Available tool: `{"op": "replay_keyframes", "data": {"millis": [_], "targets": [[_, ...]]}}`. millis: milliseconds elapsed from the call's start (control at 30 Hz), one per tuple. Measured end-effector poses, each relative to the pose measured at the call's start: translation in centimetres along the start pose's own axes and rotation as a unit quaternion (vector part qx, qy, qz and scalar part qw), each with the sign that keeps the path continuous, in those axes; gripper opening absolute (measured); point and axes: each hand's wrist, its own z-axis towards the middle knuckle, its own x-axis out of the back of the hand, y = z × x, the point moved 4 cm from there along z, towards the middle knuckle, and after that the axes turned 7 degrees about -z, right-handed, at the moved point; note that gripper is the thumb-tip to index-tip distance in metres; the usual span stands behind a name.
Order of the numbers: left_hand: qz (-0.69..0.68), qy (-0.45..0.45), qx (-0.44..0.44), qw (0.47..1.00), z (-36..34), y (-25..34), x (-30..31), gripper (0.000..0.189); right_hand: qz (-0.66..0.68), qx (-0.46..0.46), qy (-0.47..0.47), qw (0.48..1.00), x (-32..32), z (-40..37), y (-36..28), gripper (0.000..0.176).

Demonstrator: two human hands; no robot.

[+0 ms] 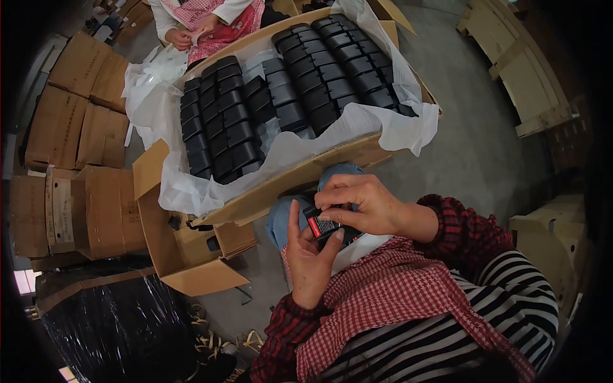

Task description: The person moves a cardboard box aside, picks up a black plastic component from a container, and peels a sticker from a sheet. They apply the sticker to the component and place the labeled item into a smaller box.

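Observation:
Over my lap, my left hand (311,262) supports a small black piece (322,223) that carries a red label with white print. The thumb presses along its lower edge while the index finger points up beside it. My right hand (367,203) comes from the right, thumb and fingertips pinched on the upper edge of the same piece. Part of the piece is hidden by the fingers. Just beyond my hands stands a large open carton (281,182), lined with white foam sheet (408,124) and filled with rows of black plastic parts (306,60).
Another person's hands (195,37) work at the far side of the carton. A smaller open box (204,271) stands left of my knees. Stacked cartons (105,204) and a black-wrapped load (118,325) fill the left. Wooden crates (520,64) stand at right.

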Motion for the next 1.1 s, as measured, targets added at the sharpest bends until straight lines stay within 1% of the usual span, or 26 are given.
{"op": "replay_keyframes", "data": {"millis": [100,167,300,500,567,800,867,1100], "targets": [[-0.005,0.004,-0.001,1.000,0.03,-0.05,-0.08,0.083,-0.004,-0.005,0.002,1.000,-0.12,-0.12,0.01,0.023],[-0.005,0.007,-0.001,1.000,0.05,-0.11,-0.09,0.083,-0.038,0.018,0.021,0.999,-0.13,-0.19,-0.08,0.023],[-0.003,0.011,-0.003,1.000,0.01,-0.28,0.05,0.081,-0.047,0.021,0.025,0.998,-0.09,-0.33,-0.15,0.022],[-0.008,0.015,0.007,1.000,-0.08,-0.39,-0.01,0.080,-0.039,0.004,0.027,0.999,-0.05,-0.50,-0.35,0.021],[-0.014,0.017,0.006,1.000,-0.10,-0.49,0.02,0.080,-0.024,-0.015,0.029,0.999,-0.06,-0.58,-0.23,0.021],[-0.007,0.013,0.015,1.000,-0.13,-0.91,0.12,0.080,-0.036,-0.033,0.027,0.998,-0.10,-0.72,-0.36,0.020],[-0.010,0.014,0.015,1.000,-0.13,-0.94,0.11,0.080,-0.044,-0.052,0.019,0.997,-0.17,-0.70,-0.39,0.020],[-0.015,0.009,0.019,1.000,-0.13,-0.97,0.16,0.079,-0.052,-0.045,0.023,0.997,-0.19,-0.69,-0.45,0.020]]}}
